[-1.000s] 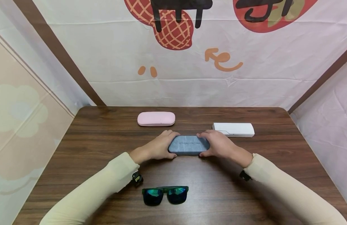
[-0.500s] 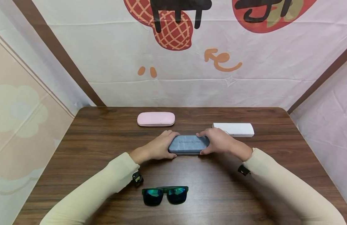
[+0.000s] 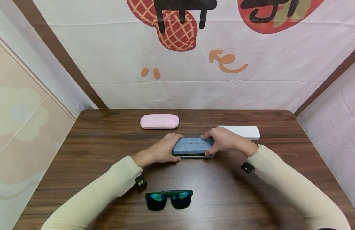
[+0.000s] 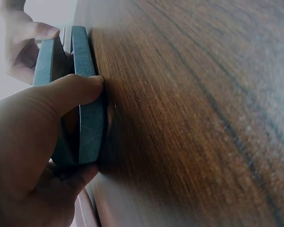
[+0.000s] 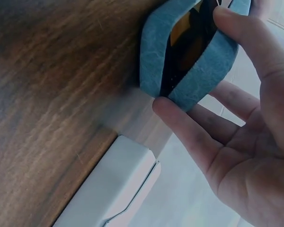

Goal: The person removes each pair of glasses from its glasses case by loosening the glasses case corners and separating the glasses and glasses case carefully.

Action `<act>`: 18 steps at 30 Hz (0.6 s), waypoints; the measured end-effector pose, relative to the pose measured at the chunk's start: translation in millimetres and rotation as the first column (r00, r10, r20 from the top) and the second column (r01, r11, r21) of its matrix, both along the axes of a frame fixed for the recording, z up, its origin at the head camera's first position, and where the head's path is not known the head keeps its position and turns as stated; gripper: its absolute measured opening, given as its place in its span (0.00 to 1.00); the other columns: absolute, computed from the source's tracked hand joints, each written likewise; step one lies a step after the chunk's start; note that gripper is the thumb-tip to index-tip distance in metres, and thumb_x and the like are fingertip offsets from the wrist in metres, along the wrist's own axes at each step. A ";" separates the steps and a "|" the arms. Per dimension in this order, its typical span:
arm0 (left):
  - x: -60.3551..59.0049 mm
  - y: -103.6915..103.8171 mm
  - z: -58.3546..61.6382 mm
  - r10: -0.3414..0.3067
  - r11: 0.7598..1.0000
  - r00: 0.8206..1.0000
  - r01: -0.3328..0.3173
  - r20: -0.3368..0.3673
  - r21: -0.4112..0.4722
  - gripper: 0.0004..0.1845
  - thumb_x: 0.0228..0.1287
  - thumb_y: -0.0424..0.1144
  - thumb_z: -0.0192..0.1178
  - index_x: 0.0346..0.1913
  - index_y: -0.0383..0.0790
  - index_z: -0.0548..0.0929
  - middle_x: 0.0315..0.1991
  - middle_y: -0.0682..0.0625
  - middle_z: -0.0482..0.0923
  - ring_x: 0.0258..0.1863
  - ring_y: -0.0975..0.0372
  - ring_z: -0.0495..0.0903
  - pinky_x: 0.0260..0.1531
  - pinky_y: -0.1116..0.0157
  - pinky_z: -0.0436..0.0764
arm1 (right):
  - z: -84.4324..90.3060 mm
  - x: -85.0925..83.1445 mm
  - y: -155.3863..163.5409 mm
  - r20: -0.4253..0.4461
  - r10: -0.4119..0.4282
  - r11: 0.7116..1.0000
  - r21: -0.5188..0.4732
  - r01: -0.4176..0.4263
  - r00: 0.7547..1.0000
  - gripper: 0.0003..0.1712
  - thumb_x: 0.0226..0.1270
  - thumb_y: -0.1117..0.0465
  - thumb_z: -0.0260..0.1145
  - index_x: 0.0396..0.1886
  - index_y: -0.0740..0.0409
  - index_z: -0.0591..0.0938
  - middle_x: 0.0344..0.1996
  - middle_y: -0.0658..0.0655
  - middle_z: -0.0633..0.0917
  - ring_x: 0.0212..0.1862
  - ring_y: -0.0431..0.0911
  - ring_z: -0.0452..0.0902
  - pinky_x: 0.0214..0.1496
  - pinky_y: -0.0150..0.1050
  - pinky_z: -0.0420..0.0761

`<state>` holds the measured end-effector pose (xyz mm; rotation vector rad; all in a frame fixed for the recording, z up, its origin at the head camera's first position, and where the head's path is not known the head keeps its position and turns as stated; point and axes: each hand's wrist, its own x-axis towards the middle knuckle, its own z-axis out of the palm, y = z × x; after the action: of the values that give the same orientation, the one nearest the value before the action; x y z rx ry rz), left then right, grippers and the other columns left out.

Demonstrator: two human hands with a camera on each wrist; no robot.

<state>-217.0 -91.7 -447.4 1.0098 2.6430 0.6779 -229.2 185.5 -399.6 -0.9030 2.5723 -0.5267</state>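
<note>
Head view shows the grey glasses case (image 3: 193, 147) mid-table, lid just cracked. My left hand (image 3: 163, 150) grips its base while my right hand (image 3: 223, 142) pinches the lid; I'd judge it best to pin the base flat and lift the lid evenly.

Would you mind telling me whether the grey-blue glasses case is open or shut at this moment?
Partly open. The grey-blue glasses case shows a gap between lid and base, with the right hand raising the lid while the left hand holds its other end.

Faint, unreadable lettering on grey case (image 3: 193, 145) lid (too small)
</note>
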 end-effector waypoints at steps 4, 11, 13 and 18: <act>0.3 -0.4 0.4 0.003 1.000 1.000 -0.003 0.011 0.009 0.46 0.54 0.44 0.78 0.72 0.35 0.66 0.61 0.42 0.72 0.57 0.54 0.70 0.57 0.55 0.74 | 2.1 -3.5 0.7 0.034 0.003 1.000 -0.005 -0.003 0.999 0.37 0.53 0.50 0.82 0.60 0.64 0.83 0.57 0.57 0.85 0.41 0.40 0.78 0.45 0.38 0.78; 0.3 -0.6 0.8 0.016 1.000 1.000 -0.016 0.020 0.019 0.47 0.54 0.43 0.78 0.73 0.35 0.66 0.61 0.41 0.72 0.58 0.53 0.69 0.58 0.55 0.74 | 6.7 -11.8 0.4 0.056 0.034 0.999 -0.005 -0.033 0.998 0.36 0.52 0.52 0.82 0.57 0.67 0.84 0.58 0.59 0.85 0.46 0.41 0.80 0.50 0.41 0.80; 0.4 -0.7 1.1 0.017 1.000 1.000 -0.017 0.025 0.022 0.47 0.53 0.43 0.78 0.73 0.35 0.65 0.62 0.41 0.72 0.59 0.52 0.69 0.59 0.55 0.73 | 8.5 -13.6 0.1 0.084 0.031 1.000 -0.006 -0.030 0.996 0.36 0.51 0.52 0.82 0.57 0.66 0.84 0.59 0.59 0.84 0.47 0.42 0.81 0.52 0.41 0.80; 1.2 -1.0 1.2 0.024 0.999 0.999 -0.025 0.035 0.026 0.48 0.54 0.43 0.79 0.74 0.35 0.65 0.64 0.41 0.72 0.61 0.51 0.69 0.60 0.54 0.73 | 11.7 -18.3 -0.2 0.146 0.025 1.000 0.004 -0.026 0.989 0.37 0.52 0.52 0.82 0.59 0.65 0.84 0.60 0.58 0.83 0.52 0.43 0.80 0.57 0.44 0.79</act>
<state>-215.8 -92.7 -446.1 0.9658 2.6275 0.7308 -247.6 185.3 -387.9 -0.8611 2.4265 -0.5561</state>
